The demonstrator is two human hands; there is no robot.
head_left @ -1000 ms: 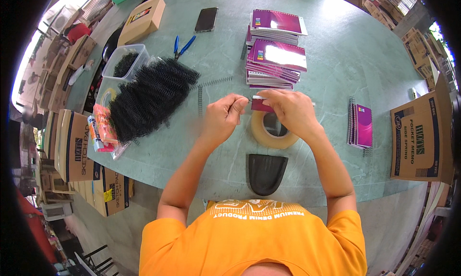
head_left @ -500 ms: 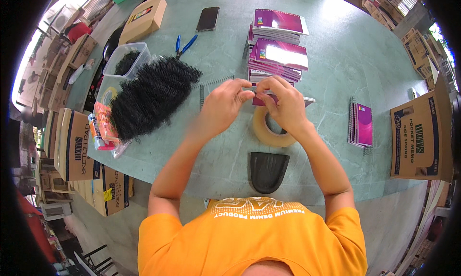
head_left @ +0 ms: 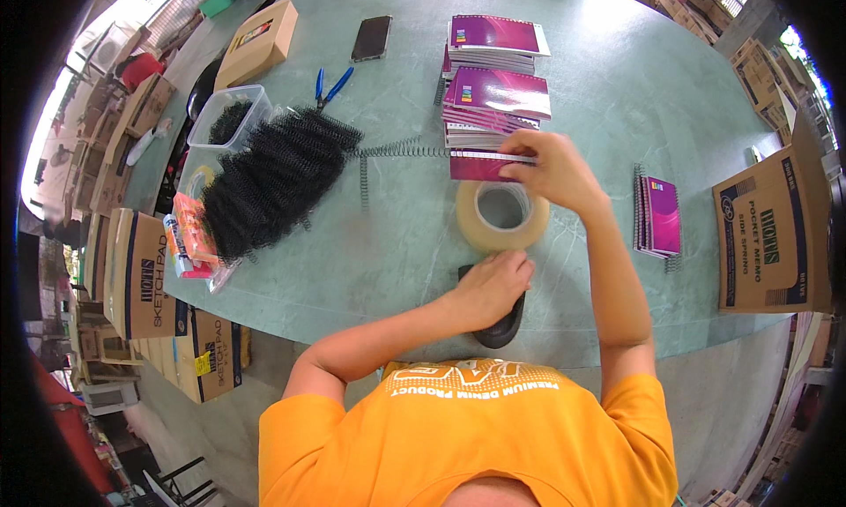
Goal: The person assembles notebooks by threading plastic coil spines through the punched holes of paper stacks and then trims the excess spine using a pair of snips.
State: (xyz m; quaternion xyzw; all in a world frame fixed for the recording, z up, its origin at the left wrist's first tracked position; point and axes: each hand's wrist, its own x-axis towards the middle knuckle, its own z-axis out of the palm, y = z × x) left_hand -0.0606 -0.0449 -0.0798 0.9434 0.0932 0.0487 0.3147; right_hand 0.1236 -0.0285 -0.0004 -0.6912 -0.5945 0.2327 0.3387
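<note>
- The left hand (head_left: 493, 287) lies curled over a flat black oval object (head_left: 500, 329) at the near edge of the green desk (head_left: 397, 242); whether it grips is unclear.
- At 12 o'clock from it lies a wide roll of clear-brown packing tape (head_left: 502, 216).
- Beyond, the right hand (head_left: 551, 167) pinches a small magenta spiral notebook (head_left: 480, 165).
- At 9 o'clock stretches a loose metal spiral wire (head_left: 401, 150), then a heap of black coil bindings (head_left: 273, 176).
- Farthest, at 12 o'clock, stacked magenta notebooks (head_left: 493, 101).

The table (head_left: 370, 234) is pale green with faint marbling. At twelve o'clock sit notebooks (head_left: 498, 93) with magenta-purple covers, more (head_left: 659, 214) at three o'clock. The tape roll (head_left: 502, 214) is tan. At nine o'clock lies a black pile of coils (head_left: 273, 176). Pliers (head_left: 330, 82) have blue handles. The shirt (head_left: 467, 436) is orange with white print.
</note>
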